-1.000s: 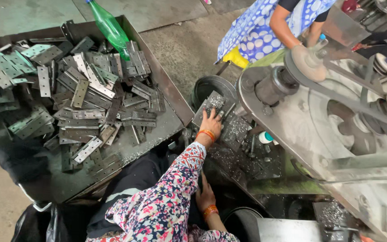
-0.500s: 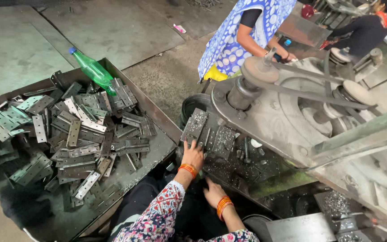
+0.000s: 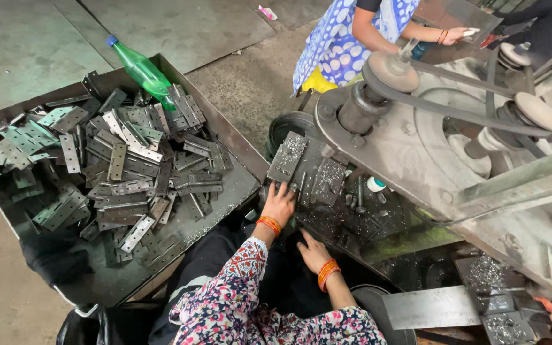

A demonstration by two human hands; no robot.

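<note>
we see the left hand (image 3: 280, 203) spread flat at the machine bed (image 3: 346, 214) edge, just below a metal plate (image 3: 287, 156) — right hand (image 3: 314, 252) open, lower beside it, holding nothing.

A worn concrete floor (image 3: 46, 45) is spreading across the upper left, stained and cracked at a seam. Even daylight is falling over it (no hard shadows). A large grey belt-driven machine (image 3: 429, 134) is filling the right side. A dark metal tray (image 3: 237, 150) is sitting on the floor.
</note>
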